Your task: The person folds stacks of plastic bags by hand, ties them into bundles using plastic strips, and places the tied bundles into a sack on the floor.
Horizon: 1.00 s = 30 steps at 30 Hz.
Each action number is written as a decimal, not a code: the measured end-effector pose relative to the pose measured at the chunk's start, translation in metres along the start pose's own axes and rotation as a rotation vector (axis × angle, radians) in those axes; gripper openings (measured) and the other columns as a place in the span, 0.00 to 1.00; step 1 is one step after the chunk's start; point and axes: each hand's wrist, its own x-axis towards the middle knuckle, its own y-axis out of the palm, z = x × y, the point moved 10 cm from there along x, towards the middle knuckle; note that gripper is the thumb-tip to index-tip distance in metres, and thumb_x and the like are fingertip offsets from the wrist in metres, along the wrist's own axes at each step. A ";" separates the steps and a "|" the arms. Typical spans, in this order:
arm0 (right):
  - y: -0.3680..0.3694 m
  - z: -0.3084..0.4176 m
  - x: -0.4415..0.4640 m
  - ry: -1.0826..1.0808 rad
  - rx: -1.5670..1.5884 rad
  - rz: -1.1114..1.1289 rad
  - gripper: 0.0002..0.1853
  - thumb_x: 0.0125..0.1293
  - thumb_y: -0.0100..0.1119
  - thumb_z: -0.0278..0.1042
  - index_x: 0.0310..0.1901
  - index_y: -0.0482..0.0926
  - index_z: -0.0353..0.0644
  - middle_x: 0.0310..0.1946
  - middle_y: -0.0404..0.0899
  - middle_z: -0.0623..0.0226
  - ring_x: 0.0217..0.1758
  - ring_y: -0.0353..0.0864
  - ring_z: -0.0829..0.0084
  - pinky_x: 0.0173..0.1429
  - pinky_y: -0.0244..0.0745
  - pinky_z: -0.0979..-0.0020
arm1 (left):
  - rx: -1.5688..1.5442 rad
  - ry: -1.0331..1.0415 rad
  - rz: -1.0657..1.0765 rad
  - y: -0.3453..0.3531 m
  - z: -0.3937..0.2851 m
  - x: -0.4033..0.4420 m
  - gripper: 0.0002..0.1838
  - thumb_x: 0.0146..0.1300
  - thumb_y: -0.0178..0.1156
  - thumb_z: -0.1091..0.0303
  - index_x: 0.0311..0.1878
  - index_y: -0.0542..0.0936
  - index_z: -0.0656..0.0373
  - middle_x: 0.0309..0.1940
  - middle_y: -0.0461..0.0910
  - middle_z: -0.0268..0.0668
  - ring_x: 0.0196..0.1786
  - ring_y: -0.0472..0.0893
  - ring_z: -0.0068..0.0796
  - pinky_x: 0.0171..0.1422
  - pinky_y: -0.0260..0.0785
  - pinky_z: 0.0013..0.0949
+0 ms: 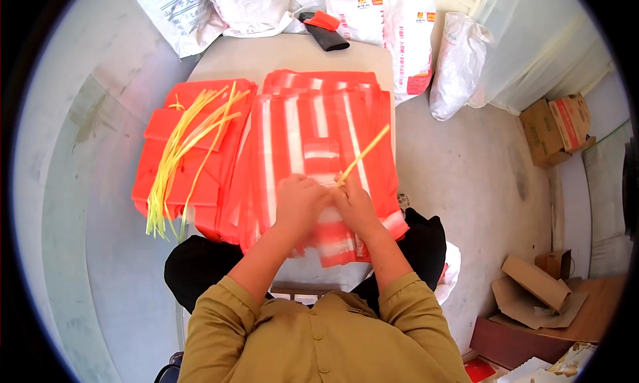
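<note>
Both my hands are close together over a pile of red plastic sheets or bags with white stripes (256,177). My left hand (299,200) is closed on a gathered red-and-white striped piece (339,246), which hangs toward my lap. Pinched in my right hand (353,202) is a yellow strip (366,153) that sticks up to the right. The fingers partly hide the gathered part, and motion blurs it a little. Left of the pile, a bundle of yellow strips (176,153) lies across folded red bags (156,190).
The pile rests on a beige table (233,57). A black and red roll (326,37) lies at its far edge. Printed white sacks (409,43) stand behind it. Cardboard boxes (556,130) are on the right, with opened cardboard (539,290) nearer me.
</note>
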 end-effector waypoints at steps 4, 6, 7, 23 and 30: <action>0.007 -0.011 -0.002 0.079 -0.025 0.101 0.13 0.70 0.60 0.29 0.55 0.78 0.43 0.40 0.85 0.54 0.45 0.87 0.55 0.49 0.80 0.60 | -0.187 -0.283 0.079 0.013 0.023 0.001 0.07 0.61 0.72 0.68 0.38 0.90 0.61 0.33 0.88 0.38 0.43 0.85 0.39 0.50 0.76 0.41; 0.008 -0.003 -0.003 -0.028 -0.109 0.117 0.14 0.69 0.61 0.28 0.55 0.79 0.43 0.40 0.85 0.56 0.44 0.87 0.57 0.48 0.80 0.61 | -0.467 -0.527 0.143 0.039 0.052 -0.011 0.08 0.63 0.70 0.67 0.41 0.90 0.61 0.34 0.88 0.40 0.38 0.86 0.40 0.45 0.77 0.38; 0.009 -0.004 -0.003 -0.131 -0.116 0.072 0.15 0.68 0.61 0.27 0.55 0.80 0.43 0.40 0.85 0.57 0.44 0.86 0.57 0.47 0.80 0.61 | -0.513 -0.545 0.157 0.044 0.057 -0.014 0.08 0.64 0.70 0.66 0.42 0.90 0.60 0.35 0.89 0.41 0.37 0.86 0.40 0.43 0.77 0.37; 0.000 0.046 -0.021 -0.523 -0.301 -0.175 0.12 0.61 0.65 0.21 0.47 0.84 0.39 0.40 0.83 0.59 0.45 0.84 0.55 0.49 0.80 0.59 | -0.236 -0.281 0.057 0.017 0.022 -0.020 0.06 0.66 0.66 0.67 0.41 0.86 0.59 0.34 0.85 0.43 0.42 0.81 0.45 0.47 0.74 0.45; 0.007 0.013 -0.010 -0.057 -0.210 0.047 0.17 0.64 0.64 0.26 0.54 0.77 0.40 0.42 0.83 0.55 0.46 0.83 0.53 0.50 0.78 0.57 | -0.281 -0.319 0.059 0.025 0.028 -0.019 0.07 0.67 0.65 0.68 0.42 0.85 0.62 0.33 0.85 0.46 0.38 0.84 0.46 0.44 0.74 0.45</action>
